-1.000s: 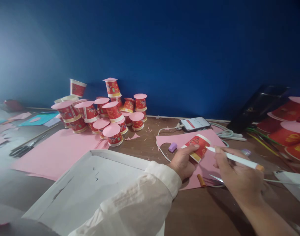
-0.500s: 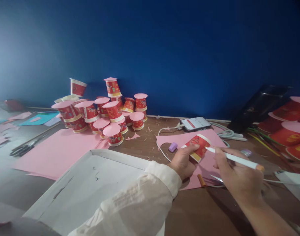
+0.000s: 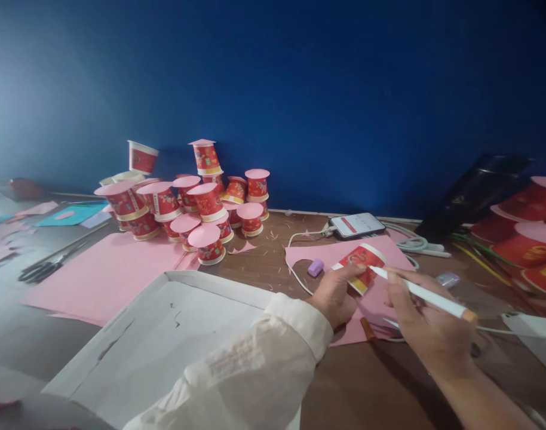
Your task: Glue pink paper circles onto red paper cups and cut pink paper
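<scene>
My left hand (image 3: 338, 294) grips a red paper cup (image 3: 366, 260) tipped on its side above a pink sheet (image 3: 380, 304). In my right hand (image 3: 428, 316) is a white marker (image 3: 428, 294) with an orange end; its tip points left, at or close to the cup's side. Whether the tip touches the cup I cannot tell. A purple eraser (image 3: 315, 267) lies left of the cup. Below the cup, an orange-brown cap-like piece (image 3: 367, 328) lies at the sheet's edge.
Stacked red cups with pink discs (image 3: 208, 203) stand at the back left, more cups (image 3: 535, 239) at the right. A phone (image 3: 357, 224) with cables, a black bottle (image 3: 474, 191), a white box lid (image 3: 165, 334), pink sheets (image 3: 116, 269) and scissors (image 3: 44, 270) lie around.
The marker's tip and my right hand have shifted slightly left. My left hand keeps its grip on the cup.
</scene>
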Available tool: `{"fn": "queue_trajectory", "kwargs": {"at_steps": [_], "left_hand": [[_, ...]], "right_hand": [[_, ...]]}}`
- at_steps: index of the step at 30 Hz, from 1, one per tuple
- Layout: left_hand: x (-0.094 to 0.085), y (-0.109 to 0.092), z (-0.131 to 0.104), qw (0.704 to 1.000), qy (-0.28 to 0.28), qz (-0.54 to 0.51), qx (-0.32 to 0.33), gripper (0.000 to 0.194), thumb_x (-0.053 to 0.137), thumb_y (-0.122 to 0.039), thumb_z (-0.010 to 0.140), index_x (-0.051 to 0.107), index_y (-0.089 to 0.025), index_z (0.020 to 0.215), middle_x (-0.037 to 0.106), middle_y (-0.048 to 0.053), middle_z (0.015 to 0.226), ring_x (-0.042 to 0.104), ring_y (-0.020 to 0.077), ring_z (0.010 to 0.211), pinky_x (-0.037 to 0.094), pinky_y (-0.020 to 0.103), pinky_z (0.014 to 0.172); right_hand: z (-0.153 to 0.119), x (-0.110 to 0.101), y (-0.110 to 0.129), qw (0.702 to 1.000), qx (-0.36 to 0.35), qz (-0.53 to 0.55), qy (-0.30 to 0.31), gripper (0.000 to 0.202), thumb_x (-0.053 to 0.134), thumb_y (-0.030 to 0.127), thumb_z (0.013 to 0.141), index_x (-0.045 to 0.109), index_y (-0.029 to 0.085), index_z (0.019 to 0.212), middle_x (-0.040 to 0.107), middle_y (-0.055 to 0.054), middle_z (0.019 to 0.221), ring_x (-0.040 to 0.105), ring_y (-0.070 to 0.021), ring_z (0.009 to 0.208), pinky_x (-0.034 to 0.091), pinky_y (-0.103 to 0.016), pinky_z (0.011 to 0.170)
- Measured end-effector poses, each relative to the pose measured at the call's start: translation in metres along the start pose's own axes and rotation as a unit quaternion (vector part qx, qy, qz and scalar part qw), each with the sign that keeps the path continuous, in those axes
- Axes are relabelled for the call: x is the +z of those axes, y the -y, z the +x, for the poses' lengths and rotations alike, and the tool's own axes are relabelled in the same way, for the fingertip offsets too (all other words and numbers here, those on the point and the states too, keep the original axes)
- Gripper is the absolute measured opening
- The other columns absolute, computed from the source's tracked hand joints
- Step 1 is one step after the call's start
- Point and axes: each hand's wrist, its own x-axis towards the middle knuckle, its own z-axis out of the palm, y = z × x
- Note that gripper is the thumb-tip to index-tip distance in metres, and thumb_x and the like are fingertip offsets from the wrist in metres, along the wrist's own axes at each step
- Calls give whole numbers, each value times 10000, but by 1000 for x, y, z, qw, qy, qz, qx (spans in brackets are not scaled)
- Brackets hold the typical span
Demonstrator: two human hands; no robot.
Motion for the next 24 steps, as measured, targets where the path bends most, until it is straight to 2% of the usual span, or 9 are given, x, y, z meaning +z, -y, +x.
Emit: {"fn": "queue_trajectory", "kwargs": {"at_steps": [9, 13, 16, 24], "left_hand": [[0, 3, 0, 1000, 11, 11, 9, 183, 855, -69, 712, 780, -119, 871, 774, 71, 864, 725, 185, 790, 566, 302, 910], [0, 2, -1, 1000, 9, 21, 9, 214, 875, -86, 695, 775, -135, 878, 769, 70, 865, 747, 214, 853, 564, 320, 946], [1, 2, -2, 1000, 10, 17, 11, 193, 838, -77, 704, 785, -125, 883, 771, 84, 886, 757, 226, 902, 560, 318, 965], [0, 3, 0, 1000, 15, 21, -1, 199, 864, -83, 724, 770, -132, 892, 761, 59, 856, 736, 202, 812, 570, 326, 945]], "right_hand": [[1, 0, 0, 1000, -28, 1, -2, 345, 641, 475, 1062, 824, 182, 1070, 845, -102, 893, 795, -236, 731, 623, -356, 707], [2, 0, 3, 999, -51, -4, -10, 315, 643, 443, 1066, 822, 185, 1050, 838, -81, 843, 771, -211, 663, 604, -327, 653], [3, 0, 3, 999, -47, -12, -10, 344, 630, 461, 1071, 825, 179, 1031, 838, -88, 840, 776, -216, 670, 615, -339, 679], [4, 0, 2, 998, -61, -27, -14, 354, 630, 454, 1073, 822, 163, 1009, 829, -88, 813, 775, -211, 661, 607, -324, 666]]}}
